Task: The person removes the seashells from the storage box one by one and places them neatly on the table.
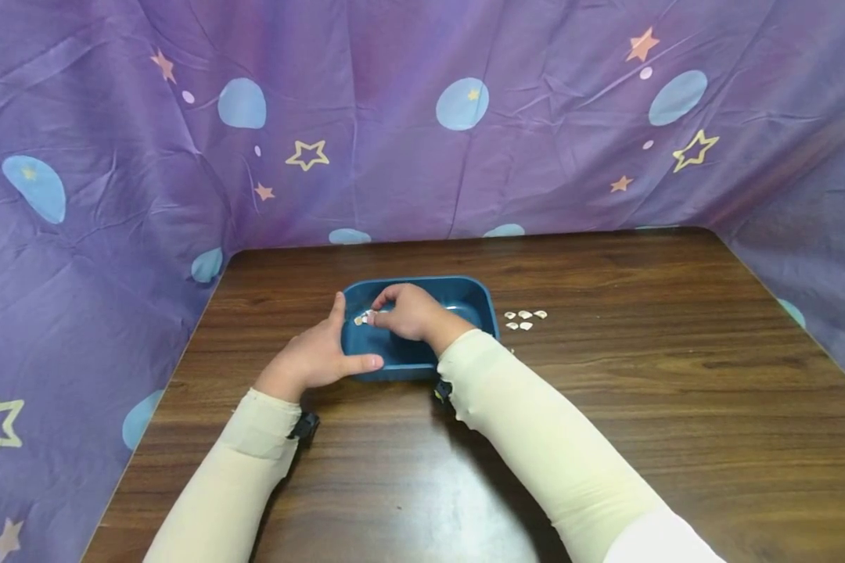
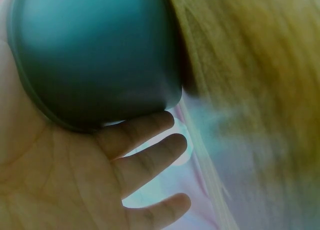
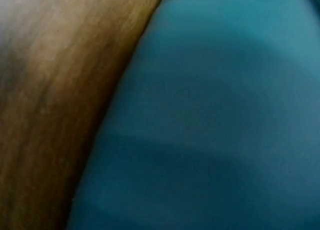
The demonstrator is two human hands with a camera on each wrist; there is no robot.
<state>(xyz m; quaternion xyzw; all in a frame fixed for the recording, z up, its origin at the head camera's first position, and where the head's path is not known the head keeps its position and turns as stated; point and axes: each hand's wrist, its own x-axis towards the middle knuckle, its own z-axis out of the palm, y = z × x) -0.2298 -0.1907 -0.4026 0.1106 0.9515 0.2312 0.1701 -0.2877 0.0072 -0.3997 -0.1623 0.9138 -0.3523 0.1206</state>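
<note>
A wood-grain table (image 1: 641,352) under the blue tub (image 1: 394,348), starry purple cloth (image 1: 394,180) beyond; left hand (image 1: 315,353) spread against it, right hand (image 1: 411,313) curled inside, grasp unclear.

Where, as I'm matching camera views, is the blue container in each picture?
Head: blue container just below centre, right hand over it.
Left wrist: upper left, against the left hand.
Right wrist: filling the centre and right side.
Shared landmark: the wooden table, in all three.

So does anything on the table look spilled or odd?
Mostly no: the blue tray stands upright, and five pale pieces lie in two rows beside it. Only a tiny speck near the right sleeve looks stray, apart from those rows; it's too small to identify.
</note>
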